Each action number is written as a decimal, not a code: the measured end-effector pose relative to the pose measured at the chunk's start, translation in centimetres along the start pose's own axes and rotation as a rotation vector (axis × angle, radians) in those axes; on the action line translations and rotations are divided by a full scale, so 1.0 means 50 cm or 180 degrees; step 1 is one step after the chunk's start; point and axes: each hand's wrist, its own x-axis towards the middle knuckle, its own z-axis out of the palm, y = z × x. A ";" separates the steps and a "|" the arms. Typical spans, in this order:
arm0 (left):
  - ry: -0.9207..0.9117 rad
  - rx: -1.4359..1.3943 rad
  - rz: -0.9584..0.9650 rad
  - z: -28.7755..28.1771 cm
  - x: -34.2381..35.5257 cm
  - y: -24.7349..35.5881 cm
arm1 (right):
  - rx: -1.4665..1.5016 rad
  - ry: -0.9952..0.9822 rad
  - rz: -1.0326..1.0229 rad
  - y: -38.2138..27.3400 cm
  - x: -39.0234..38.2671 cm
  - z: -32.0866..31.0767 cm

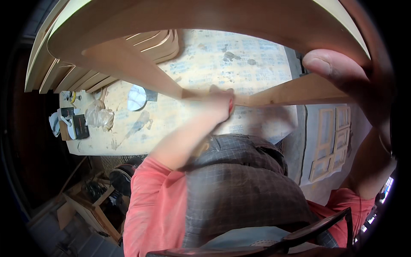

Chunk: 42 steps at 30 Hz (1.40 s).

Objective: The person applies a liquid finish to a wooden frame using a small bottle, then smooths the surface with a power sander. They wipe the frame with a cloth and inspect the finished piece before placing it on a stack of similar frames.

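Observation:
A light wooden frame (141, 64) is held up close to me, its broad near piece curving across the top of the head view. Two bars run down from it to a lower bar. My right hand (342, 68) grips the frame at its right corner, thumb pressed on the wood; its other fingers are hidden. My left hand (220, 102) is closed at the lower bar, blurred by motion. A small red thing (231, 105) shows at its edge, too little to name. The left forearm reaches across in front of the dark checked apron.
A work table (188, 128) with stained, printed covering lies beneath. Several wooden pieces (162, 45) are stacked at the far left. A white disc (137, 97), a crumpled plastic bag (99, 115) and dark boxes (80, 126) sit on its left side. Slatted wooden frames (323, 132) lie at right.

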 end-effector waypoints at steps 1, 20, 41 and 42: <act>-0.0097 0.0035 -0.0003 -0.017 -0.011 -0.006 | -0.0033 -0.0019 0.0077 -0.004 -0.010 -0.006; 0.0765 -0.0307 -0.0005 0.046 -0.141 -0.071 | -0.0499 -0.1086 -0.0177 -0.087 0.181 0.014; 0.0862 -0.0431 -0.0641 -0.023 -0.236 -0.056 | 0.3737 0.0844 0.1488 0.217 -0.299 0.301; 0.0821 -0.0255 -0.0686 -0.018 -0.212 -0.057 | 0.3587 0.0872 0.1600 0.217 -0.312 0.319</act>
